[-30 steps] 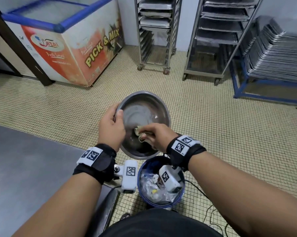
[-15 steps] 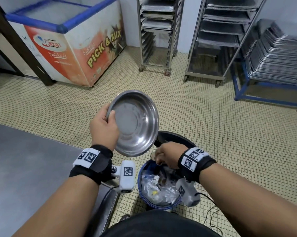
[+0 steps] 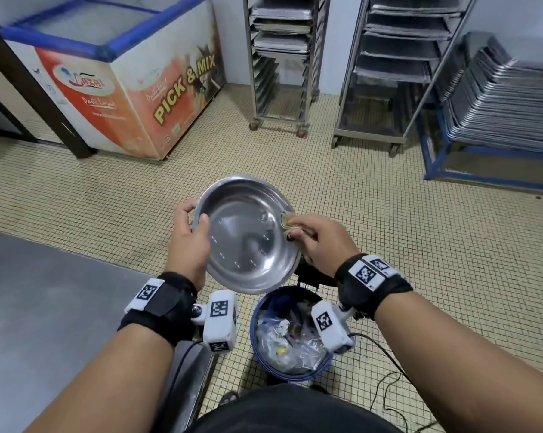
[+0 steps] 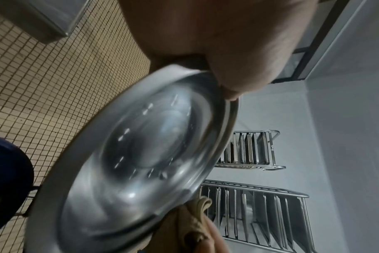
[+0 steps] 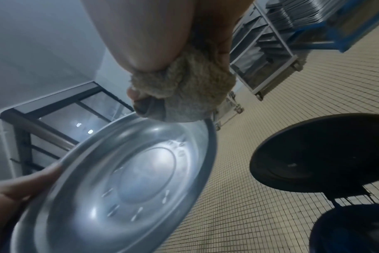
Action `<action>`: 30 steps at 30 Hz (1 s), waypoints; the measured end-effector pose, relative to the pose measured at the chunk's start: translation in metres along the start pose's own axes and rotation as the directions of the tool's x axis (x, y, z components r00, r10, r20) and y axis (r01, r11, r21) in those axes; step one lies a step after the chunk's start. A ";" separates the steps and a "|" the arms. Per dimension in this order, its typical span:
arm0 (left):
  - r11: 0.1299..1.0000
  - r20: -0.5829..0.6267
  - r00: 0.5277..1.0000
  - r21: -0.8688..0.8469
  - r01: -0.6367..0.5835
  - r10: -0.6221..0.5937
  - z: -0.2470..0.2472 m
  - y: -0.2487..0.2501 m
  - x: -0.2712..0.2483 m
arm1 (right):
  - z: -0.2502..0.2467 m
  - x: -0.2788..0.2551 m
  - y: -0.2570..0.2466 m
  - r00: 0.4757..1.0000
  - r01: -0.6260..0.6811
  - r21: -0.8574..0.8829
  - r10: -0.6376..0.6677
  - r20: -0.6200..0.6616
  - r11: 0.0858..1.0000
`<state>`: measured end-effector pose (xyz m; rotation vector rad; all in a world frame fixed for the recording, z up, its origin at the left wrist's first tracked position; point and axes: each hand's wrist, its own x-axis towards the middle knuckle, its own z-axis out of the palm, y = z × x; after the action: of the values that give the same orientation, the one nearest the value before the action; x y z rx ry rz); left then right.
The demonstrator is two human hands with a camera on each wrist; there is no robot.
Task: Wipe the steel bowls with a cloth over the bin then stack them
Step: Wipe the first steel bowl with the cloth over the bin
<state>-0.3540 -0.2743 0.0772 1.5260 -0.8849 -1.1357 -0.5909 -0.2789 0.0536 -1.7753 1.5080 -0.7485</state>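
Observation:
I hold a shallow steel bowl tilted toward me above the blue bin. My left hand grips its left rim, thumb inside and fingers behind. My right hand clutches a bunched beige cloth and presses it against the bowl's right rim. The bowl's inside is shiny and empty. No other bowl shows.
The bin holds crumpled plastic waste; its black lid stands open behind it. A grey steel counter lies to my left. An ice-cream freezer, two tray racks and stacked trays line the far wall. Cables trail on the tiled floor.
My right hand left the bowl's inside, dipped down over the bin, then came back up with the cloth to the bowl's right rim. The left hand turned the bowl more face-up.

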 end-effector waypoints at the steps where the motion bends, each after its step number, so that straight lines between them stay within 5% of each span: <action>1: 1.000 0.020 1.000 -0.001 0.002 -0.002 0.001 0.000 0.000 | 0.002 0.004 -0.004 1.000 0.017 -0.019 -0.017 0.019 1.000; 13: 0.999 0.157 0.988 -0.054 -0.004 0.012 0.015 -0.002 -0.008 | 0.030 0.041 -0.044 0.995 0.044 -0.040 -0.047 -0.090 0.998; 20: 0.975 0.158 0.986 -0.203 0.094 -0.062 0.011 0.004 -0.002 | 0.059 0.018 -0.051 0.925 0.274 -0.004 -0.262 0.274 0.962; 25: 0.973 0.119 0.989 -0.206 0.107 -0.083 0.000 0.005 0.005 | 0.046 -0.002 -0.041 0.841 0.123 -0.104 -0.048 0.539 0.987; 30: 0.972 0.103 0.986 -0.180 0.151 -0.134 0.004 -0.003 0.003 | 0.019 0.009 -0.036 0.825 0.176 -0.477 0.135 0.548 0.861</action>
<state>-0.3566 -0.2777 0.0736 1.4090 -0.7141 -1.3623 -0.5528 -0.2819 0.0710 -2.1425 1.3258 0.2282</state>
